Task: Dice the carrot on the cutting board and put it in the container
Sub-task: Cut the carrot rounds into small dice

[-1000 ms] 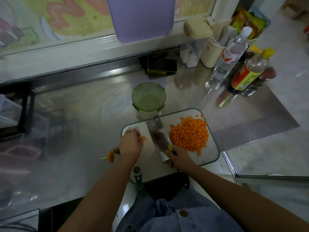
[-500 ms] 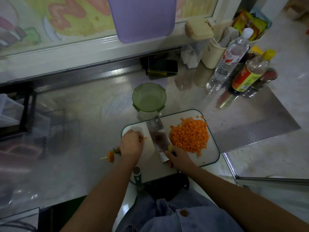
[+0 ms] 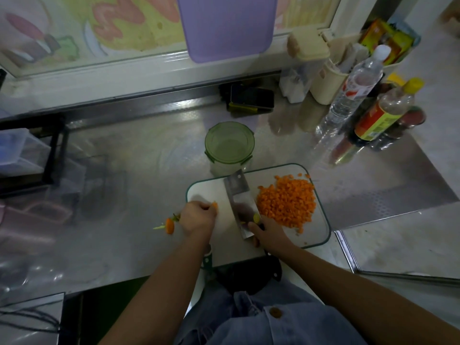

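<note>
A white cutting board (image 3: 209, 189) with a green rim lies on the steel counter. A heap of diced carrot (image 3: 286, 202) covers its right half. My right hand (image 3: 267, 235) grips the handle of a cleaver (image 3: 240, 195), whose blade lies across the board's middle. My left hand (image 3: 198, 216) rests at the board's left edge, fingers closed on a small carrot piece (image 3: 215, 205). A carrot top with green stem (image 3: 169, 225) lies on the counter just left of that hand. The round green container (image 3: 229, 145) stands right behind the board with its lid on.
Two phones (image 3: 251, 98) lie at the back of the counter. Bottles (image 3: 353, 93) and a cream holder (image 3: 328, 80) stand at the back right. A dark rack (image 3: 49, 155) sits at the left. The counter's front edge is under my arms.
Almost nothing has moved. Both hands and the cleaver stay in place on the board.
</note>
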`<action>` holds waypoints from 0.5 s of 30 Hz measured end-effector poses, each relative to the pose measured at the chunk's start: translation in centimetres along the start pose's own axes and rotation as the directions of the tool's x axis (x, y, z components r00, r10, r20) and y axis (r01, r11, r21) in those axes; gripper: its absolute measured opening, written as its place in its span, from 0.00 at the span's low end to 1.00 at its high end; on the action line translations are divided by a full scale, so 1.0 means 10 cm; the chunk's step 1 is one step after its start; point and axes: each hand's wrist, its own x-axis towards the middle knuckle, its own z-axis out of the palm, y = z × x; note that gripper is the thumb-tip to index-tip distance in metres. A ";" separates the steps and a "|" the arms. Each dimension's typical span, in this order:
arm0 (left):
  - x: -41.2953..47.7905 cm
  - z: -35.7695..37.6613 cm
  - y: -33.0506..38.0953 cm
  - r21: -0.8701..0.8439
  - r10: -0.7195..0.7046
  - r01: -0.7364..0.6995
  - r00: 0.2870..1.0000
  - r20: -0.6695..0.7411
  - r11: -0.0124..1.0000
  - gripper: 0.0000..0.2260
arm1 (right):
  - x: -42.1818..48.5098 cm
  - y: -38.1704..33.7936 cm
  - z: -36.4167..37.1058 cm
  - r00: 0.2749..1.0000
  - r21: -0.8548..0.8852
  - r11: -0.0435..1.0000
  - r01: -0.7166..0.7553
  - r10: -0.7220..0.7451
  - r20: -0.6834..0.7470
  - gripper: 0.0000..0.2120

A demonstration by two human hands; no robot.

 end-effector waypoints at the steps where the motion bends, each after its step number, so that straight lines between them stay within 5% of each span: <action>1: 0.00 0.00 0.00 0.017 -0.001 0.001 1.000 -0.005 1.000 0.14 | 0.00 -0.01 0.00 1.000 -0.005 1.000 0.000 0.000 0.004 0.09; 15: 0.01 0.01 0.02 0.179 0.117 -0.110 0.993 -0.030 0.978 0.08 | 0.01 0.02 0.02 1.000 -0.034 0.999 0.007 -0.007 -0.013 0.11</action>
